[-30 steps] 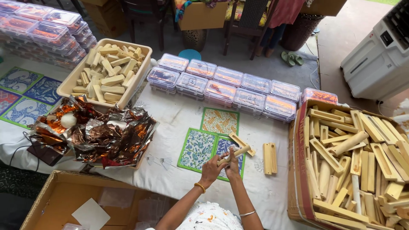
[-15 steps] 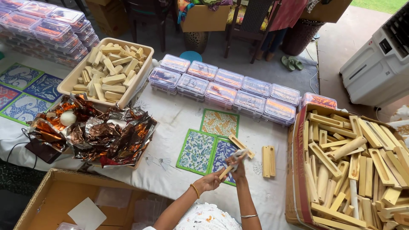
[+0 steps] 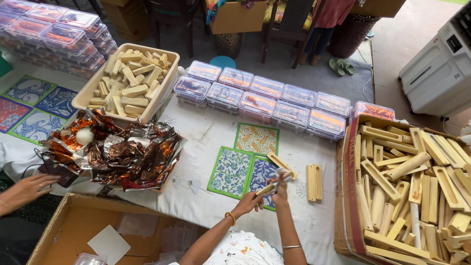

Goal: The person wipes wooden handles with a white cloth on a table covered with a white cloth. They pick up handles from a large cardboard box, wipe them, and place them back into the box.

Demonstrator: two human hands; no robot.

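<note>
**Entry: wooden strip held over patterned mats, both hands engaged**

Item in hand: a pale wooden strip (image 3: 266, 188), held low over the white-covered table (image 3: 206, 137), just above the blue patterned mat (image 3: 262, 172) and beside the green-bordered mat (image 3: 230, 172).

Risks noted:
- The strip is gripped only at its near end by the left hand (image 3: 250, 201); a slip could be caused by so short a hold, and the piece would drop onto the mats.
- A second wooden piece (image 3: 281, 165) lies across the mat edge, just beyond the fingers; it could be knocked aside by either hand.
- The paired wooden bars (image 3: 314, 182) lie near the right wrist and could be nudged towards the cardboard box of wooden pieces (image 3: 407, 196).

Pose:
- Left hand: forearm raised from below, fingers closed narrowly on the strip's lower end.
- Right hand (image 3: 280, 182): arm held nearly straight up the frame, fingers pinched at the strip's upper end, with something pale and crumpled among them; what that is cannot be told.

Nearby: another person's hand (image 3: 29, 189) rests at the left edge, beside the heap of foil wrappers (image 3: 117, 154).
</note>
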